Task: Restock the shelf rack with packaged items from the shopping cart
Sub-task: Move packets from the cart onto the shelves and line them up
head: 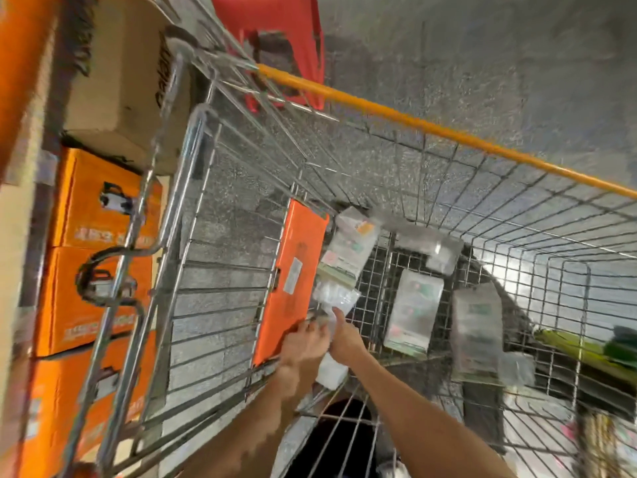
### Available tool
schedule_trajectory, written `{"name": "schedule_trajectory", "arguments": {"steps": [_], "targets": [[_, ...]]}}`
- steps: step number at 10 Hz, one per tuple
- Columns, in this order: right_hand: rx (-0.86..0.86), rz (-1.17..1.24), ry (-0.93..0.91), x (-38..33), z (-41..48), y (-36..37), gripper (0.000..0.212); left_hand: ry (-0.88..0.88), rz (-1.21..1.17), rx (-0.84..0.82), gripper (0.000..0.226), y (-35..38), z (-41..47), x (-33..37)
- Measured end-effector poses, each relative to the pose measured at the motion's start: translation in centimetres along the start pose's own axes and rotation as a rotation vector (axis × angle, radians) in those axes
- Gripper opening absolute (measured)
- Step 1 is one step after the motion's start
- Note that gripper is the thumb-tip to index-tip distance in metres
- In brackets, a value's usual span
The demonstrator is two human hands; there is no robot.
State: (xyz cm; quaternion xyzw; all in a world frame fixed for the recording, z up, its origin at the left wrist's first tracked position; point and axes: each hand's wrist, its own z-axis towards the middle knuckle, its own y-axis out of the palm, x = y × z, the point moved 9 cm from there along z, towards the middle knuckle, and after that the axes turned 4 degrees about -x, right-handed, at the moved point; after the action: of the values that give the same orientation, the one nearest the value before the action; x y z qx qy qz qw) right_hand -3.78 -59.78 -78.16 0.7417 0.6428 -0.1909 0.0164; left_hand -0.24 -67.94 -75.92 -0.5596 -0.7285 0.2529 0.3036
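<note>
The floor (pixel 448 63) under me is grey and speckled, like rough concrete or terrazzo, and it fills most of what I see. To my right a bright patch of glare (pixel 506 270) lies on it, washing the grey out to white. Ahead of me stands a red plastic stool (pixel 275 25), partly blurred. Along my left runs a row of boxes. First comes a brown cardboard box (pixel 120 81) with dark lettering I cannot read. Next to it are three orange boxes (pixel 103 208), each with a small picture and pale print on its side. Everything on that side is smeared by motion.
</note>
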Motion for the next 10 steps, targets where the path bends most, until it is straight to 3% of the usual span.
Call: {"name": "schedule_trajectory", "arguments": {"steps": [1,2,3,4,6,7,8,9,10], "targets": [[0.05,-0.004,-0.003,0.0,0.5,0.4,0.063,-0.021,-0.187,-0.113,0.08,0.1,-0.9,0.8],[0.054,0.05,-0.05,-0.9,1.0,-0.3,0.059,-0.173,-0.278,-0.113,0.069,-1.6,-1.2,-1.6],[0.058,0.175,-0.03,-0.2,-0.6,-1.9,0.054,-0.163,-0.434,-0.099,0.035,-3.4,-2.0,-0.8],[0.091,0.339,0.03,1.7,-3.1,-4.1,0.057,-0.208,-0.617,-0.035,0.02,-5.8,-2.8,-1.1],[0.267,0.623,-0.058,5.4,-12.0,-10.9,0.047,-0.243,-0.834,-0.07,0.05,-11.5,-5.1,1.4],[0.388,0.8,-0.135,5.9,-19.8,-13.8,0.022,-0.212,-1.136,-0.176,0.04,-14.2,-6.5,5.1],[0.482,0.903,-0.214,6.9,-25.8,-16.4,0.027,-0.151,-1.24,-0.229,0.046,-17.9,-7.8,9.6],[0.559,1.03,-0.26,8.2,-30.6,-18.1,0.029,-0.163,-1.294,-0.209,0.071,-19.9,-8.0,12.7],[0.705,1.124,-0.289,10.6,-36.6,-19.5,0.047,-0.091,-1.334,-0.146,0.118,-22.2,-8.5,17.0]]}}
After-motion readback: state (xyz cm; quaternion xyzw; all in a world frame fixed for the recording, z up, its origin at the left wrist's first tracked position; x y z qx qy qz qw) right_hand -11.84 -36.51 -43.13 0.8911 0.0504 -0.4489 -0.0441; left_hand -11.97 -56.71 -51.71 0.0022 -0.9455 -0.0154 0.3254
